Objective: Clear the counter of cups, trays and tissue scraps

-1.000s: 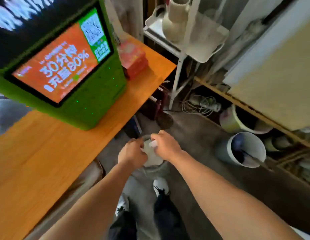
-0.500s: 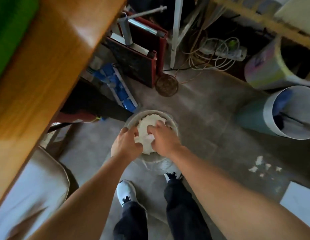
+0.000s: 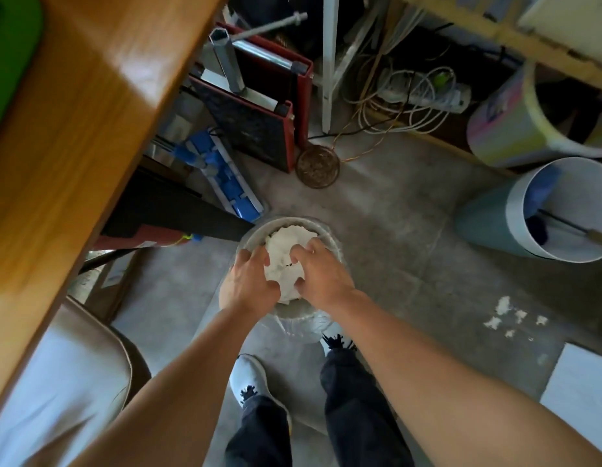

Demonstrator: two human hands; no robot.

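We are pressing a white wad (image 3: pixel 286 261) of crumpled tissue and paper down into the bin (image 3: pixel 255 235), which is sitting on the floor just in front of our shoes; the left hand (image 3: pixel 249 284) is bearing on the wad's left side with fingers curled over it, and the right hand (image 3: pixel 321 276) is doing the same on the right, both gripping the wad between them rather than lying flat. We are judging the task as late in its course: this load is already at the bin's mouth and filling it nearly to the rim, so what is left for it is only letting go; the strip of surface (image 3: pixel 84 136) showing at upper left is bare wood, though most of it is lying out of view, so we cannot tell whether cups or trays are waiting there. The wad is looking soft, matte and pleated at its far edge, like a paper tray; the bin is round, pale and lined with a thin crinkled plastic bag (image 3: pixel 303 326); a few white scraps (image 3: pixel 503 305) are lying on the grey concrete floor well to the right, apart from the bin; the surface is glossy, orange-brown, with a rounded edge.
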